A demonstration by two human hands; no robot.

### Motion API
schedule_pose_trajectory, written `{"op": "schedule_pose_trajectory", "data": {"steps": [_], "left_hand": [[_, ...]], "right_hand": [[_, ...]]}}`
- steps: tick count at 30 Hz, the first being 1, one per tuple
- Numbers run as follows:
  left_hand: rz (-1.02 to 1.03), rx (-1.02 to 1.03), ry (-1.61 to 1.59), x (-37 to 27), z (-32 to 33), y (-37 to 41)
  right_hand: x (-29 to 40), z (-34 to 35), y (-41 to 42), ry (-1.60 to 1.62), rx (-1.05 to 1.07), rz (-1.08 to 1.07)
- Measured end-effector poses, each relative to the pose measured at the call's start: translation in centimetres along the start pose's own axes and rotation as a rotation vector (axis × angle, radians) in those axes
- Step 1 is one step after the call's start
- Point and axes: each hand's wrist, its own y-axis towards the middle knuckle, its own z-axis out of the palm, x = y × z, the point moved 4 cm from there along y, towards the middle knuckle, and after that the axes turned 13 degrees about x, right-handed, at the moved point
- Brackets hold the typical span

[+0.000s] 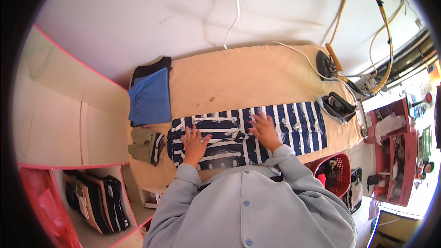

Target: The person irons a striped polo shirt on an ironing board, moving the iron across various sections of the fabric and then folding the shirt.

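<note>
A navy garment with white stripes (299,127) lies spread lengthwise along the front of a padded ironing table (241,75). On its left part rests my left hand (195,145), fingers spread and holding nothing. My right hand (264,131) is over the garment's middle with its fingers apart, slightly blurred; whether it presses on the cloth I cannot tell. Past the garment's right end sits an iron (339,106) on a pale rest. Left of the stripes lie a folded blue garment (151,98) on darker cloth and a crumpled olive garment (143,141).
A second iron-like appliance with a wooden handle (333,57) stands at the back right, with a white cord (303,53) and yellow hoses (387,34) near it. A red basket (339,179) is at the right front. Shelves hold folded clothes (98,203) at the lower left.
</note>
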Motion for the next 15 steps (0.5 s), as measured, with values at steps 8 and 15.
{"op": "schedule_pose_trajectory", "data": {"steps": [8,15], "left_hand": [[0.767,-0.265,0.072,-12.3,0.6,0.7],[0.862,-0.037,0.156,-17.0,4.6,-0.4]], "right_hand": [[-16.1,-6.1,-17.0,-0.08,-0.543,1.047],[-18.1,-8.5,-17.6,0.041,-0.38,1.139]]}}
